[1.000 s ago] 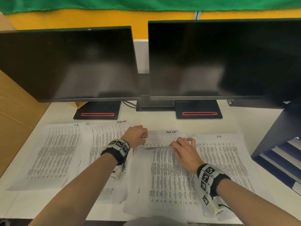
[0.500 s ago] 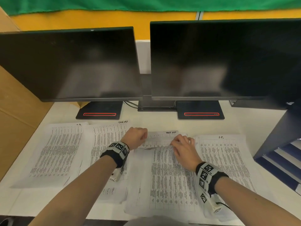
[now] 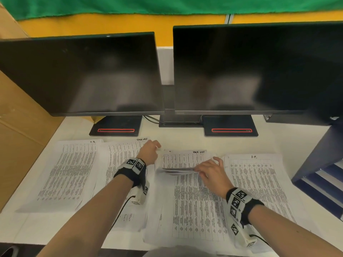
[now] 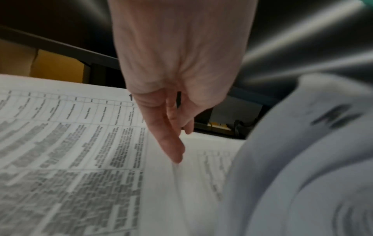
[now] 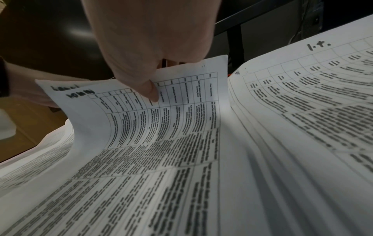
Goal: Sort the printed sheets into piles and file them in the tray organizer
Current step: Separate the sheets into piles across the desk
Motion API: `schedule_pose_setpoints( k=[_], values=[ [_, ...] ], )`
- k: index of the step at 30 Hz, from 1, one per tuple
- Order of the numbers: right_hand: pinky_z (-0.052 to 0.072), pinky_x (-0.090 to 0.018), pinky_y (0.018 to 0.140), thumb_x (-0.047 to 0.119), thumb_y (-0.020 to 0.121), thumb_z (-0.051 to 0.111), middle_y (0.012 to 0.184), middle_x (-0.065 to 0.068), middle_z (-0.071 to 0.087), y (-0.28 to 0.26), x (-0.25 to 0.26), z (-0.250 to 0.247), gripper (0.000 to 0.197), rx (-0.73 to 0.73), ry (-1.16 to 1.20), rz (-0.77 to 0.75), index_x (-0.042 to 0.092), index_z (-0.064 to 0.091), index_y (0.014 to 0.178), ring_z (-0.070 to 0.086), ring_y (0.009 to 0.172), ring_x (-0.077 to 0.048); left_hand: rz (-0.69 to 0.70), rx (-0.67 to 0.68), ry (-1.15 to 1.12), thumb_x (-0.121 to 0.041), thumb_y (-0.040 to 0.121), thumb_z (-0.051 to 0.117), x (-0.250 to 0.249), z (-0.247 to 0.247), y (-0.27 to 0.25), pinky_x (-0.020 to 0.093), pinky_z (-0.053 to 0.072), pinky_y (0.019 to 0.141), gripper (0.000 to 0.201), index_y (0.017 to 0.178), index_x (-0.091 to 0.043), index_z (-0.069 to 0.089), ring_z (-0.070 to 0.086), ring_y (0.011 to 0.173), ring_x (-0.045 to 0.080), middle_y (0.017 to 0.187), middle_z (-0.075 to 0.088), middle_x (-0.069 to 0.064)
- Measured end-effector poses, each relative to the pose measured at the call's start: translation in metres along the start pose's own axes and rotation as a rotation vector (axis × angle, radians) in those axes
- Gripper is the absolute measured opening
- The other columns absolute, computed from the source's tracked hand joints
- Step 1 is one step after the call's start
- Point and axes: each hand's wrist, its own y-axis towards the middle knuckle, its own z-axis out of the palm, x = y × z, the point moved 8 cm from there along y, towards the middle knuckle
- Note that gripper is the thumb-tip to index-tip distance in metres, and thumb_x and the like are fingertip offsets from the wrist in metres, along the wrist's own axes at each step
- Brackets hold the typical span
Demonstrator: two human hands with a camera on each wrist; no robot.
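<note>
The right hand (image 5: 145, 52) pinches the top sheet's (image 5: 161, 111) lifted far edge, while the left hand (image 3: 149, 152) grips its left corner.

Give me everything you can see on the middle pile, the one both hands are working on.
The middle pile is a stack of white printed sheets with gridded tables, lying on the white desk between two neighbouring piles. Its far end is curled up off the stack. The right hand pinches the raised sheets near their top edge; the left hand holds their left corner. A handwritten heading, seemingly "pack list", shows beneath.
</note>
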Motion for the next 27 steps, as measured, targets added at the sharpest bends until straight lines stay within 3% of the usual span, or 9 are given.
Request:
schedule_pose_setpoints(
  k=[3,7,10,14,16,20,22,24,27],
  values=[
    [0.008,-0.026,0.105,0.01,0.088,0.057,0.099,0.016,0.07,-0.002,0.0,-0.003,0.03,-0.026,0.009,-0.017,0.03,0.069,0.106,0.057,0.1,-0.008,0.048,0.019,0.119,-0.003,0.089,0.049,0.002,0.006,0.0,0.03,0.048,0.081,0.025,0.109,-0.011,0.062,0.058,0.099,0.025,0.11,0.058,0.007],
    [0.008,-0.023,0.103,0.01,0.089,0.055,0.095,0.012,0.068,-0.005,-0.002,-0.002,0.026,-0.033,-0.009,-0.024,0.027,0.069,0.104,0.057,0.096,-0.01,0.109,-0.041,0.15,-0.022,0.081,0.065,-0.004,0.003,-0.005,0.026,0.042,0.071,0.013,0.092,-0.015,0.061,0.051,0.087,0.018,0.093,0.05,-0.001],
    [0.017,-0.028,0.104,0.014,0.091,0.052,0.094,0.011,0.064,-0.005,-0.002,-0.002,0.023,-0.032,-0.034,-0.017,0.025,0.067,0.105,0.056,0.094,-0.011,0.223,-0.072,0.186,-0.024,0.087,0.058,-0.023,0.002,-0.013,0.029,0.041,0.072,0.012,0.088,-0.012,0.059,0.047,0.088,0.019,0.091,0.053,0.002],
    [0.019,-0.024,0.091,0.014,0.091,0.053,0.093,0.01,0.064,-0.005,-0.003,-0.004,0.02,-0.054,-0.049,-0.007,0.023,0.067,0.101,0.058,0.091,-0.013,0.267,-0.098,0.129,-0.023,0.093,0.051,-0.041,-0.004,-0.023,0.024,0.036,0.056,0.019,0.085,-0.007,0.056,0.051,0.073,0.02,0.078,0.056,0.003],
    [0.02,-0.025,0.087,0.012,0.09,0.055,0.091,0.009,0.064,-0.005,-0.004,-0.005,0.02,-0.067,-0.048,-0.011,0.024,0.067,0.1,0.059,0.089,-0.015,0.292,-0.086,0.161,-0.027,0.095,0.049,-0.047,-0.004,-0.026,0.028,0.036,0.059,0.023,0.084,-0.008,0.055,0.051,0.07,0.021,0.075,0.055,0.003],
    [0.02,-0.026,0.089,0.012,0.091,0.054,0.098,0.008,0.064,-0.005,-0.005,-0.007,0.021,-0.06,-0.026,0.007,0.022,0.067,0.104,0.057,0.096,-0.014,0.18,0.023,-0.059,-0.038,0.093,0.052,-0.041,0.0,-0.021,0.026,0.034,0.053,0.026,0.087,-0.013,0.051,0.054,0.066,0.022,0.073,0.057,0.002],
    [0.018,-0.025,0.09,0.013,0.091,0.054,0.101,0.009,0.063,-0.006,-0.006,-0.008,0.021,-0.049,-0.012,0.013,0.022,0.066,0.105,0.056,0.098,-0.012,0.076,0.188,-0.145,-0.028,0.087,0.063,-0.034,0.011,-0.022,0.022,0.037,0.053,0.022,0.102,-0.017,0.05,0.056,0.073,0.018,0.092,0.063,0.006],
    [0.018,-0.023,0.092,0.014,0.091,0.053,0.102,0.009,0.063,-0.007,-0.006,-0.007,0.02,-0.037,0.005,0.02,0.022,0.066,0.105,0.056,0.097,-0.012,0.053,0.321,-0.06,-0.006,0.085,0.061,-0.032,0.023,-0.022,0.021,0.045,0.061,0.032,0.115,-0.014,0.054,0.057,0.094,0.021,0.116,0.06,0.011],
    [0.022,-0.027,0.094,0.01,0.09,0.052,0.098,0.009,0.062,-0.008,-0.007,-0.007,0.019,-0.045,0.017,0.03,0.02,0.066,0.098,0.056,0.097,-0.013,0.11,0.259,-0.124,-0.004,0.084,0.061,-0.045,0.016,-0.022,0.03,0.054,0.074,0.025,0.107,-0.01,0.066,0.063,0.096,0.023,0.106,0.067,0.011]
  ],
)
